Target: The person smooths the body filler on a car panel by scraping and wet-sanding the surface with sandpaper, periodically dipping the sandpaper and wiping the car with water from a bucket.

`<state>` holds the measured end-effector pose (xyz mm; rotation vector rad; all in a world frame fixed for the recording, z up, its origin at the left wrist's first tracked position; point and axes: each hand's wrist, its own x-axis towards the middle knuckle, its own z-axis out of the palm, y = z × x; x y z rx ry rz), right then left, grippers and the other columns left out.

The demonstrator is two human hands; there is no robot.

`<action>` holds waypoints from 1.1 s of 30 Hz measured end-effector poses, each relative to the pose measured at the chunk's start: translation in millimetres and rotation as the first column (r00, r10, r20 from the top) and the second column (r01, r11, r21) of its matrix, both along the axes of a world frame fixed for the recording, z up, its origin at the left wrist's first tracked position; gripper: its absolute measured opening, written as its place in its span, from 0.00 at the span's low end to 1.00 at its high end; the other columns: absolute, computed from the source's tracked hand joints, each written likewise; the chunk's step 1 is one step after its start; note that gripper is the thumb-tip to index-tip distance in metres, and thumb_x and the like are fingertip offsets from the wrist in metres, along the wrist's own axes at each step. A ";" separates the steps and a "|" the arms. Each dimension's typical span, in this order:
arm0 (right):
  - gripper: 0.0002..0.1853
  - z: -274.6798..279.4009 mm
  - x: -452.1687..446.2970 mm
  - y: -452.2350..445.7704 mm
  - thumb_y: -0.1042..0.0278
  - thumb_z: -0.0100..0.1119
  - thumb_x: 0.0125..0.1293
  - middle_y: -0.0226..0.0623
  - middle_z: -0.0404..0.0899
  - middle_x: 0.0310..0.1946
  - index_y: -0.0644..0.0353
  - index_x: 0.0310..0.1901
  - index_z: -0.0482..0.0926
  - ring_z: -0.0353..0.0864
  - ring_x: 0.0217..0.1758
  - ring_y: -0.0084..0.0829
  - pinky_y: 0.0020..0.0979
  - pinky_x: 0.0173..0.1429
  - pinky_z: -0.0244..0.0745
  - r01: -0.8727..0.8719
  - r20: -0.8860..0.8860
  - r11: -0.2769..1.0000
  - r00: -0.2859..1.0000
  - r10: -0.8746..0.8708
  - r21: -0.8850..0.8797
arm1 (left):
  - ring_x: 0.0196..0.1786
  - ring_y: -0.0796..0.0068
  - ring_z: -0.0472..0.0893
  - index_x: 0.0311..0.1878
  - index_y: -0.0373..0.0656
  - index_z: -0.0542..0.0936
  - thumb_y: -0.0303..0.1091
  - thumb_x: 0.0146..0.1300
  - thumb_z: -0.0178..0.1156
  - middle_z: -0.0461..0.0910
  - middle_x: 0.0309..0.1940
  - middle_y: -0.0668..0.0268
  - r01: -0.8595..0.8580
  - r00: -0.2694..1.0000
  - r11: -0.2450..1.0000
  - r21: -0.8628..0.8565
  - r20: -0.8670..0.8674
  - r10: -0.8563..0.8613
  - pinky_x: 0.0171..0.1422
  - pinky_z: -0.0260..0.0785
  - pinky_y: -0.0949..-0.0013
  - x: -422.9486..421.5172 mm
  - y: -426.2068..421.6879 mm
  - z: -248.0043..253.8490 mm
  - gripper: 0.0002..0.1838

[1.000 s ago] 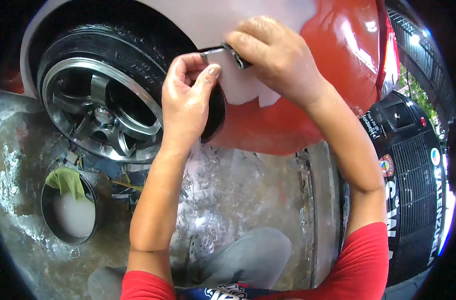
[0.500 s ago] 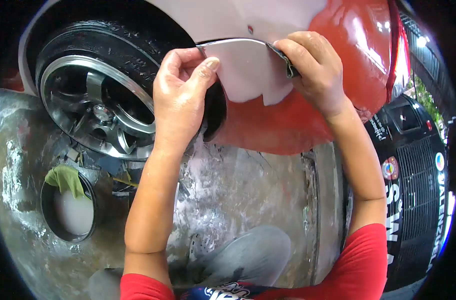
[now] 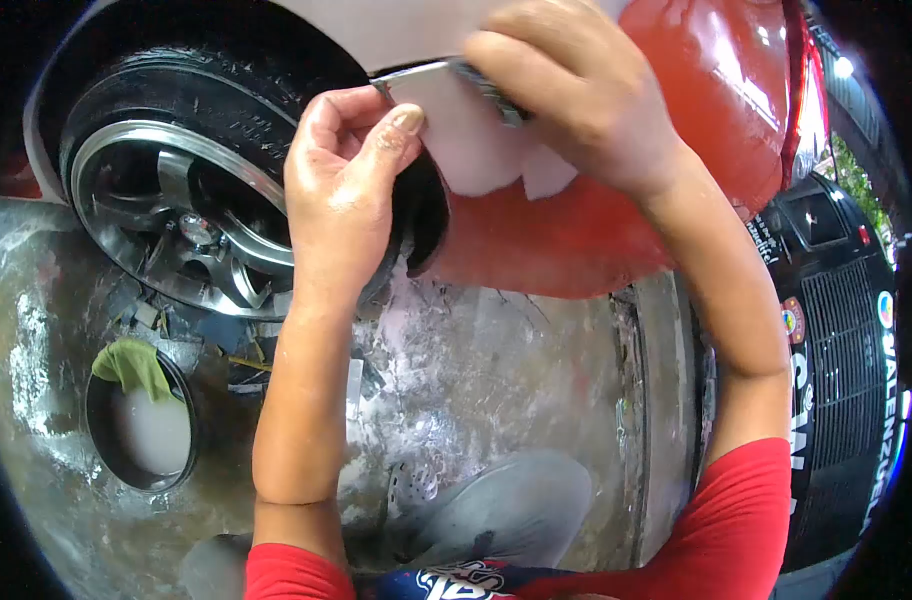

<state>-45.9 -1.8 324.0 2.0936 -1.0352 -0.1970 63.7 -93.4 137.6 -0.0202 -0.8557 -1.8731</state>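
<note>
The red bumper of a car carries a pale grey patch below a dark seam. My left hand is closed at the bumper's corner beside the wheel arch, thumb outside and fingers curled at the edge. With its fingers bent over the seam, my right hand presses a folded dark sheet, which looks like sandpaper, against the patch. Most of that sheet is hidden under the fingers, and the hand is slightly blurred.
The car wheel stands at the left. A black bucket of milky water has a green cloth over its rim. Scraps lie on the wet floor. A dark vehicle stands at the right.
My right hand has slid left along the seam with the sandpaper, closer to my left hand. My left hand stays at the bumper corner. The view has shifted slightly.
</note>
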 end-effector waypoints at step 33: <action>0.17 -14.2 -32.9 58.8 0.69 0.69 0.51 0.35 0.83 0.40 0.55 0.46 0.83 0.83 0.43 0.42 0.40 0.48 0.76 0.188 0.026 0.957 0.982 -0.187 -0.219 | 0.44 0.80 0.83 0.51 0.32 0.77 0.29 0.71 0.67 0.83 0.42 0.63 -0.014 0.999 0.999 -0.050 0.030 0.016 0.54 0.81 0.73 -0.9 -2.5 -1.7 0.13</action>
